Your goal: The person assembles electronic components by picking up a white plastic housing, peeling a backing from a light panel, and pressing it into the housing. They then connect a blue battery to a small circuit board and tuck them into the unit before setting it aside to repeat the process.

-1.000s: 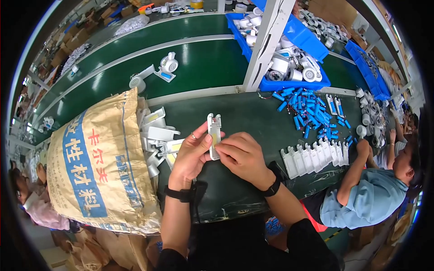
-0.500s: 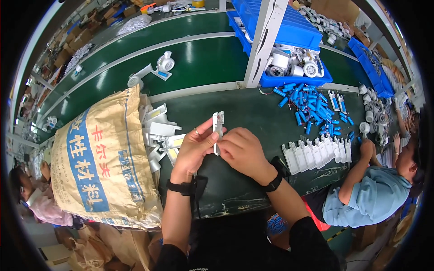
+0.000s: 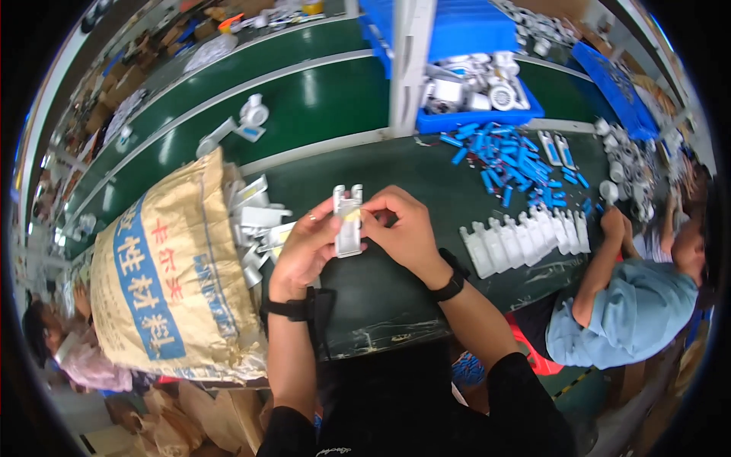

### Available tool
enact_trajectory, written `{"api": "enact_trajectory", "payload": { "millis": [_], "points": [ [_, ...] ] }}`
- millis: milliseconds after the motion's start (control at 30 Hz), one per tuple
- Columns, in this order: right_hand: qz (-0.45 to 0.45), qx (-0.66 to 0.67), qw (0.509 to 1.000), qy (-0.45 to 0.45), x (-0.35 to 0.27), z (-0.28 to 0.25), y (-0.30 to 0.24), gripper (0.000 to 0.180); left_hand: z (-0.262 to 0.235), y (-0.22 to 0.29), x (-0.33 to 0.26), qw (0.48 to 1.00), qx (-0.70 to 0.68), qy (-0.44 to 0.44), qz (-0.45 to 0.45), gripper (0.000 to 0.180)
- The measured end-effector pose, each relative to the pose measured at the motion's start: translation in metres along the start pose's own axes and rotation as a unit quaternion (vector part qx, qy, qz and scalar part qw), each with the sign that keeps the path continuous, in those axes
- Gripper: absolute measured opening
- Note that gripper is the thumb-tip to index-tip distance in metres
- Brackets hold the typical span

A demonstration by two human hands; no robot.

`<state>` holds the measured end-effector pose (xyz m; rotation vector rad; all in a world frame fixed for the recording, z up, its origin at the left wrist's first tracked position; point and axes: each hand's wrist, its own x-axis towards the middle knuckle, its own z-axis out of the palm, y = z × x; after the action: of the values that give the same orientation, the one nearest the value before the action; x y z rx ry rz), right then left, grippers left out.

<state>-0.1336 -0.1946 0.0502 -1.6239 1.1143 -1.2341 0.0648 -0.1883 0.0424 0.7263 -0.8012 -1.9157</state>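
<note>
Left hand: your left hand [image 3: 308, 247] pinches the housing from its left side, thumb over the front; the other fingers go behind it, mostly hidden.
Right hand: your right hand [image 3: 403, 228] is at the housing's right edge, thumb and index tips close together, other fingers curled; can't tell whether they grip the edge or just touch it.
Housing: long white plastic housing [image 3: 348, 242], upright between your hands above the worktable [image 3: 381, 305], two prongs on top, open face toward you; inner detail blurred.
Yellow strip: yellow strip [image 3: 352, 215] across the housing's upper part, partly covered by your fingertips; fixed or loose, can't tell.
Wrists: black strap on each; your forearms run into black sleeves, cut off at the lower edge.
Sack: tan woven-look sack [image 3: 164, 274] with blue and red print, left of you; its contents out of sight.
Loose parts: white housings [image 3: 263, 217] heaped beside the sack, overlapping; count unclear.
Row: white housings in a row [image 3: 518, 242] on your right, each partly covering the next.
Cells: blue cylindrical cells [image 3: 506, 160] piled behind the row; lower ones buried.
Crate: blue crate [image 3: 480, 119] of white lamp parts, partly behind the white post [image 3: 411, 68].
Co-worker: person in light-blue top [image 3: 617, 312] at right, hands partly hidden.
</note>
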Motion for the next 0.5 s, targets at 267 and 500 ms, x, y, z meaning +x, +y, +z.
{"api": "enact_trajectory", "payload": {
  "millis": [267,500],
  "points": [
    [-0.394,-0.053,0.894,0.208,-0.006,-0.019,-0.026,0.026,0.038,-0.047,0.079,0.984,0.168,-0.035,0.056,0.038],
    [-0.374,-0.053,0.907,0.188,-0.006,-0.011,-0.015,0.027,0.094,-0.093,0.158,0.906,0.407,0.074,-0.086,0.039]
  ]
}}
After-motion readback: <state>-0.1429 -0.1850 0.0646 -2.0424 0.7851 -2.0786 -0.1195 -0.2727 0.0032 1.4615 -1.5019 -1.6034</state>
